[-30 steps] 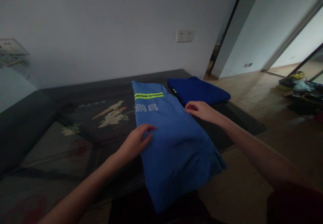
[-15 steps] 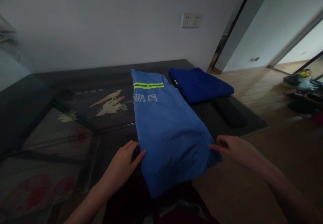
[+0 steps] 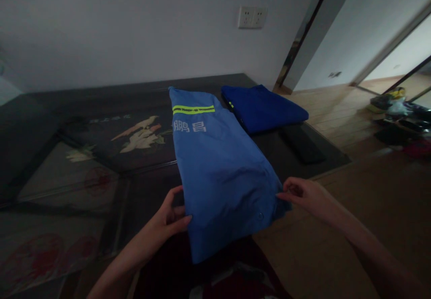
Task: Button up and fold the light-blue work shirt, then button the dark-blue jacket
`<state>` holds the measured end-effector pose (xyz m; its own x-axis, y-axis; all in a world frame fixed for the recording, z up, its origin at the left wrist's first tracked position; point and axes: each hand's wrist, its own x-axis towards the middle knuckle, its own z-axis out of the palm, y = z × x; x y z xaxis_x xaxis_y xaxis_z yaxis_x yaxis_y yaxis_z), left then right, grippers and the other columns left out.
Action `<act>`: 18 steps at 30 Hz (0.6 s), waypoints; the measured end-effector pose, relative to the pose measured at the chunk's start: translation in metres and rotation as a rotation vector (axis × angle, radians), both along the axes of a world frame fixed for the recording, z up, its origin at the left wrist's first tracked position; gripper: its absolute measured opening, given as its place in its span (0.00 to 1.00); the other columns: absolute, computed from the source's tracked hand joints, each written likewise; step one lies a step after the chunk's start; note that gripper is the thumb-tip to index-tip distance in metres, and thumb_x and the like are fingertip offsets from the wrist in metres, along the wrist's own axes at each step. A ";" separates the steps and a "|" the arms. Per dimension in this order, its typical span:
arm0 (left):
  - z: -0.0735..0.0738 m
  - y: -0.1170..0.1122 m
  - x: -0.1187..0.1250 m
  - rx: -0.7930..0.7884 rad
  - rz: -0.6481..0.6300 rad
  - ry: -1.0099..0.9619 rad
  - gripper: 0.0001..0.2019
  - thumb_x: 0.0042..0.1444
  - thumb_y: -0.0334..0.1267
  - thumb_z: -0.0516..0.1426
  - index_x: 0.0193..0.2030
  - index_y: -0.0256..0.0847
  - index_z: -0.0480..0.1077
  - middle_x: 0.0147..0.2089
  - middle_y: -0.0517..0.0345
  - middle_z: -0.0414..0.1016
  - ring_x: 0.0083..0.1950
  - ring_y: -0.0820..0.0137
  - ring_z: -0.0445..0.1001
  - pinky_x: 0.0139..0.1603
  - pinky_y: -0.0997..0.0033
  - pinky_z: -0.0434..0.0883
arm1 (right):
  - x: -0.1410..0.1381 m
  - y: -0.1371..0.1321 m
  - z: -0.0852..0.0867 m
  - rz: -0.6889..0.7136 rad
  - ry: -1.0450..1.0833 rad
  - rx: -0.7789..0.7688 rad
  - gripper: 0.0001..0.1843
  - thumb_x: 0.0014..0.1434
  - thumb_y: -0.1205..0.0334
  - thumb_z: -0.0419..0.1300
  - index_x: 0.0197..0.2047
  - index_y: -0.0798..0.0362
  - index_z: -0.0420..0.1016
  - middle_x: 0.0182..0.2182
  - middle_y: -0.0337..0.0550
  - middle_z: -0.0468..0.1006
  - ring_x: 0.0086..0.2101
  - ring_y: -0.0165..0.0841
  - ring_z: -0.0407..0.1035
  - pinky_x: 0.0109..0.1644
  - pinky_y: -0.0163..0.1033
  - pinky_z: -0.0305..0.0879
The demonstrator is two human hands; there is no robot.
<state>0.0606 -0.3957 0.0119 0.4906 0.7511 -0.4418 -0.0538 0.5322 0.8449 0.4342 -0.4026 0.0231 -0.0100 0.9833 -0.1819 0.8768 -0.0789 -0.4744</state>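
Note:
A light blue work jacket (image 3: 222, 164), folded lengthwise, lies over the dark table with its near end hanging past the edge. It bears a yellow-green reflective stripe and white characters near its far end, and a button near its close right corner. My left hand (image 3: 170, 218) grips its left edge, thumb on top and the other fingers partly hidden under the cloth. At the right edge, my right hand (image 3: 301, 195) pinches the fabric between thumb and fingers.
A folded dark blue garment (image 3: 266, 108) lies behind the jacket on the dark glass-topped table (image 3: 144, 173). A black flat object (image 3: 301, 144) sits by the table's right end. A socket plate (image 3: 252, 17) is on the wall. Clutter (image 3: 397, 115) lies on the floor at far right.
The view has shifted slightly. My left hand's fingers have slid further under the jacket's left edge, and the near end has moved a little. My right hand keeps its pinch.

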 end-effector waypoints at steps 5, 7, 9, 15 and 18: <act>0.000 -0.008 0.005 -0.049 0.057 -0.019 0.44 0.50 0.37 0.64 0.66 0.46 0.40 0.54 0.43 0.74 0.49 0.60 0.76 0.51 0.58 0.70 | -0.008 -0.011 0.002 -0.005 -0.062 -0.011 0.16 0.52 0.45 0.62 0.28 0.50 0.73 0.23 0.38 0.73 0.24 0.32 0.66 0.28 0.36 0.55; 0.000 -0.015 0.009 -0.073 0.101 0.002 0.42 0.49 0.39 0.65 0.65 0.44 0.47 0.55 0.43 0.72 0.51 0.58 0.74 0.52 0.57 0.70 | -0.010 -0.016 0.001 0.009 -0.106 -0.020 0.17 0.52 0.44 0.61 0.28 0.50 0.73 0.24 0.40 0.74 0.26 0.33 0.67 0.29 0.37 0.55; -0.001 -0.021 0.011 -0.090 0.121 0.012 0.38 0.48 0.42 0.65 0.63 0.41 0.54 0.57 0.42 0.71 0.55 0.55 0.72 0.55 0.55 0.68 | -0.011 -0.018 -0.001 0.044 -0.111 -0.050 0.17 0.54 0.44 0.60 0.29 0.50 0.73 0.26 0.41 0.74 0.28 0.34 0.68 0.30 0.37 0.55; -0.005 -0.030 0.010 -0.094 0.109 0.022 0.38 0.48 0.45 0.65 0.64 0.40 0.56 0.57 0.42 0.71 0.59 0.53 0.68 0.61 0.48 0.61 | -0.005 -0.012 -0.008 0.119 0.074 -0.188 0.16 0.49 0.49 0.65 0.25 0.52 0.68 0.22 0.36 0.67 0.25 0.30 0.62 0.29 0.35 0.55; -0.004 -0.029 0.013 -0.096 0.130 0.028 0.40 0.48 0.45 0.64 0.66 0.41 0.53 0.59 0.41 0.69 0.59 0.53 0.68 0.61 0.48 0.61 | -0.006 -0.011 -0.005 0.056 0.209 -0.200 0.14 0.49 0.51 0.64 0.27 0.52 0.66 0.22 0.35 0.65 0.26 0.30 0.61 0.29 0.35 0.56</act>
<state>0.0736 -0.4247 0.0080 0.3788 0.7608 -0.5270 -0.1044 0.6009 0.7925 0.4281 -0.4139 0.0184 -0.1207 0.9248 -0.3607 0.7673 -0.1436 -0.6250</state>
